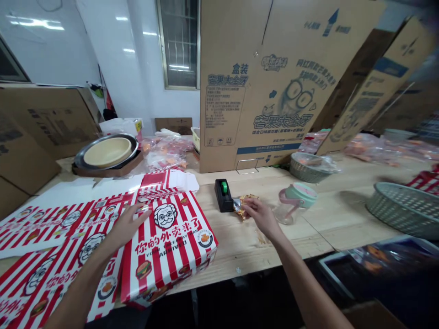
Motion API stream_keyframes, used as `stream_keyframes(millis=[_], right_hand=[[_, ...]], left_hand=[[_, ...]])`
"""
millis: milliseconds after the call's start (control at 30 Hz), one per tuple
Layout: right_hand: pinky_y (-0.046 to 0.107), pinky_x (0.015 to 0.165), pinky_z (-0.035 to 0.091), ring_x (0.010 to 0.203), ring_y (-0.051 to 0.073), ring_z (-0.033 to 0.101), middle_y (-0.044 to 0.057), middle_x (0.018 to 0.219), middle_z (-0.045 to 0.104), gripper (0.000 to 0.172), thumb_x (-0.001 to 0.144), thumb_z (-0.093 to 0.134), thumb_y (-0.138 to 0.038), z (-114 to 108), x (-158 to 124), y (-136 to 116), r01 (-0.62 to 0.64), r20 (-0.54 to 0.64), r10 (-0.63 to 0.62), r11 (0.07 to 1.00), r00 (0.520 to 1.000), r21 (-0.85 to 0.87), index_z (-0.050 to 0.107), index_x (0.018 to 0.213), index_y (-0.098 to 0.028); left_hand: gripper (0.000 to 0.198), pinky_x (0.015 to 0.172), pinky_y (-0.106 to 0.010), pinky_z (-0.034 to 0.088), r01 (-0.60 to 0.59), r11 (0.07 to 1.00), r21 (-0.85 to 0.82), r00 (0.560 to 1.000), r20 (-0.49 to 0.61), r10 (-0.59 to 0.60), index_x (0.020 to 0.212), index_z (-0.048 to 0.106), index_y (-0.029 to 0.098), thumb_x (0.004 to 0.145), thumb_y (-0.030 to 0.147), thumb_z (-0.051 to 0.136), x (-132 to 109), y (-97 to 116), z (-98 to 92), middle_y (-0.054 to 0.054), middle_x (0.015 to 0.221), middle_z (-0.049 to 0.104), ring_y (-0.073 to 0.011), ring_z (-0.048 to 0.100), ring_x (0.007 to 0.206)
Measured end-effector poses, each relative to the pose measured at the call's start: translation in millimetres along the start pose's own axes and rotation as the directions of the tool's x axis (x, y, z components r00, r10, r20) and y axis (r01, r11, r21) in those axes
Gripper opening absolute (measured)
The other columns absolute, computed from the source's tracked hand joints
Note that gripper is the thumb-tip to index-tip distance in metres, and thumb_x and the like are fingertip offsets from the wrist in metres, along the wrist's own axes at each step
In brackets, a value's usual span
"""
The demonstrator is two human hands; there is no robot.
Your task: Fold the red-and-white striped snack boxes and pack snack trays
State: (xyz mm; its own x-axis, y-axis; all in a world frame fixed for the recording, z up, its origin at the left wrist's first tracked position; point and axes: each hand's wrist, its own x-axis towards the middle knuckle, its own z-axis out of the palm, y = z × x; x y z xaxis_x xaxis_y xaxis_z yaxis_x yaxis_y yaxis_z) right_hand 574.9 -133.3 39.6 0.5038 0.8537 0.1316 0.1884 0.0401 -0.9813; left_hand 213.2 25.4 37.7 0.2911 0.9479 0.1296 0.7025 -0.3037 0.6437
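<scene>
White walls and a window (178,43) fill the back of the room on my feed, and large flattened cartons (284,82) printed in blue stand upright along the far side of a wooden tabletop (260,256). Farther left I can make out a round tray (106,153) on a dark base, beside plastic bags (168,153) of something orange. Toward the right sit two woven-look baskets, a small one (305,168) by the cartons and a larger one (404,209) at the table's edge.

The left hand (128,224) is open, palm down, fingers spread, and rests on the lid of a closed red-and-white striped box (168,246) at the near edge of the tabletop. It isn't gripping anything that I can see. That box sits on top of more flat printed sheets (61,224) in the same stripes, which spread out to the left.

The right hand (259,214) is mostly closed, its fingers gathered onto a crumpled foil-edged packet (244,204) lying on the bare wood. From here I can't judge how firm the grip is. A black tape dispenser (222,194) with a green core sits just beyond the packet, nearly touching it, and a glass jar (291,203) with a green lid and pink handle stands just to the right of the hand.
</scene>
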Motion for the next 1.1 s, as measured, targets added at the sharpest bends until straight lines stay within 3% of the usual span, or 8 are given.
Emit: stream_keyframes(millis=[167,300,533,733,833,867,967,1100], right_hand=[[0.026,0.054,0.049,0.053,0.011,0.058,0.000,0.063,0.063,0.013,0.075,0.061,-0.027,38.3,73.4,-6.4,-0.044,0.086,0.055,0.991,0.995,-0.123,0.061,0.077,-0.014],[0.026,0.059,0.050,0.056,0.009,0.057,-0.003,0.062,0.059,0.016,0.084,0.056,-0.023,81.1,122.4,0.8,-0.035,0.132,0.073,0.962,0.988,-0.271,0.059,0.073,-0.012],[0.044,0.092,0.041,0.095,0.018,0.057,0.004,0.090,0.063,0.012,0.083,0.058,-0.022,108.4,158.8,-0.9,0.047,0.153,0.013,0.923,0.988,-0.382,0.060,0.076,-0.011],[0.042,0.095,0.039,0.106,0.023,0.054,0.011,0.109,0.063,0.024,0.085,0.051,-0.027,110.3,87.8,-15.1,0.073,0.290,-0.004,0.971,0.957,-0.226,0.064,0.099,-0.013],[0.038,0.088,0.048,0.106,0.021,0.056,0.005,0.122,0.057,0.043,0.083,0.051,-0.040,114.0,29.4,-15.8,-0.028,0.452,0.052,0.998,0.890,-0.061,0.051,0.122,-0.022],[0.038,0.087,0.048,0.107,0.021,0.056,0.004,0.128,0.052,0.052,0.082,0.054,-0.041,114.8,12.7,-15.2,-0.160,0.509,0.097,0.984,0.855,0.080,0.042,0.129,-0.025],[0.038,0.082,0.051,0.102,0.023,0.059,0.003,0.134,0.046,0.069,0.077,0.060,-0.041,113.5,-21.6,-13.4,-0.477,0.556,0.232,0.808,0.798,0.347,0.027,0.137,-0.030],[0.040,0.080,0.051,0.096,0.024,0.062,0.005,0.126,0.054,0.073,0.073,0.063,-0.039,103.8,-37.7,-11.7,-0.593,0.506,0.360,0.674,0.784,0.440,0.028,0.136,-0.030]], left_hand=[[0.050,0.097,-0.043,0.038,0.021,0.998,-0.055,1.000,0.010,-0.021,0.104,0.054,0.019,0.072,0.058,0.044,-3.5,1.6,1.5,-0.010,0.113,0.056,-0.0288,0.047,0.115],[0.044,0.098,-0.043,0.038,0.013,0.996,-0.089,0.999,0.031,-0.011,0.103,0.056,0.021,0.075,0.054,0.044,-6.6,5.5,0.6,-0.008,0.111,0.057,-0.0277,0.048,0.113],[0.038,0.094,-0.041,0.043,0.073,0.982,-0.173,0.997,0.052,-0.065,0.101,0.054,0.024,0.077,0.052,0.046,-11.8,4.5,2.4,-0.007,0.115,0.053,-0.0262,0.047,0.116],[0.045,0.089,-0.038,0.048,0.241,0.918,-0.314,0.970,0.041,-0.241,0.115,0.046,0.028,0.079,0.055,0.043,-18.0,5.9,5.0,-0.007,0.128,0.046,-0.0255,0.049,0.116],[0.057,0.068,-0.035,0.056,0.435,0.766,-0.473,0.895,0.131,-0.427,0.128,0.032,0.031,0.078,0.057,0.045,-15.6,10.4,6.6,-0.008,0.128,0.049,-0.0243,0.064,0.093],[0.058,0.064,-0.034,0.057,0.463,0.725,-0.510,0.877,0.148,-0.456,0.129,0.031,0.032,0.078,0.057,0.046,-13.9,12.3,7.0,-0.008,0.128,0.050,-0.0237,0.065,0.089],[0.057,0.064,-0.033,0.057,0.497,0.647,-0.579,0.852,0.181,-0.492,0.130,0.031,0.033,0.079,0.054,0.046,-11.8,17.9,8.2,-0.008,0.132,0.047,-0.0244,0.065,0.092],[0.074,0.067,-0.037,0.058,0.558,0.580,-0.593,0.811,0.240,-0.533,0.138,0.011,0.041,0.077,0.053,0.050,-39.0,24.0,12.8,-0.005,0.143,0.034,-0.0273,0.062,0.099]])
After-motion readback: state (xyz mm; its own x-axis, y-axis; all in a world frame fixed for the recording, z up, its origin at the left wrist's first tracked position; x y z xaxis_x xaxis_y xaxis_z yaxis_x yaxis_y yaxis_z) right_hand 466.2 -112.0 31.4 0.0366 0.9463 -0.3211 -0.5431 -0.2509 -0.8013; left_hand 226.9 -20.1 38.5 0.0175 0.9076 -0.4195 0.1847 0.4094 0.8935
